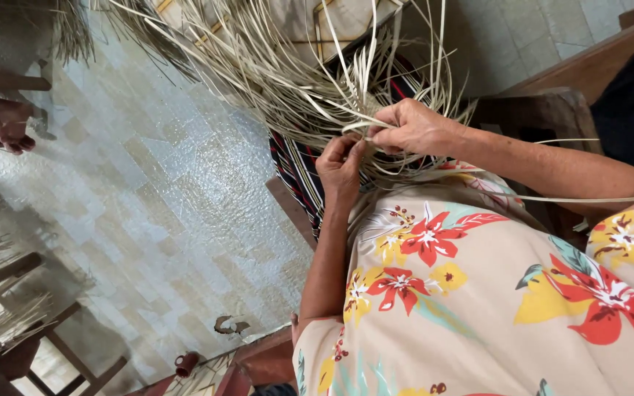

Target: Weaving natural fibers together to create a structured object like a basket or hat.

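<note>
Nearest the camera: a loose garment of cream cloth printed with red and yellow flowers [471,293], worn by the person and filling the lower right of the view.

Left hand [340,167]: raised from the lap, its fingers [352,149] closed narrowly, pinching a few strips at the woven knot.

Right hand [414,126]: set just beside and slightly beyond the left, almost touching it. Its fingers are likewise closed in a pinch upon strips at the same point. The two hands are about equally near the working point, one on either side of it.

Bundle of long, pale, flat straw strips [288,73]: gathered at the pinch between the hands, from which the strips fan outward and away from the person toward the top of the view. The long axis thus runs from the fingers out over the floor. A few single strips trail back across the right forearm.

Striped cloth of dark, red and white bands [299,165]: lying beneath the strips, under the hands.

Dark wooden chair [544,110]: partly seen behind the right arm.

Pale tiled floor [163,198]: extending beyond.

Farther off: wooden stools [60,345] bearing more straw at lower left, and another person's hand [5,121] at the far left edge.
</note>
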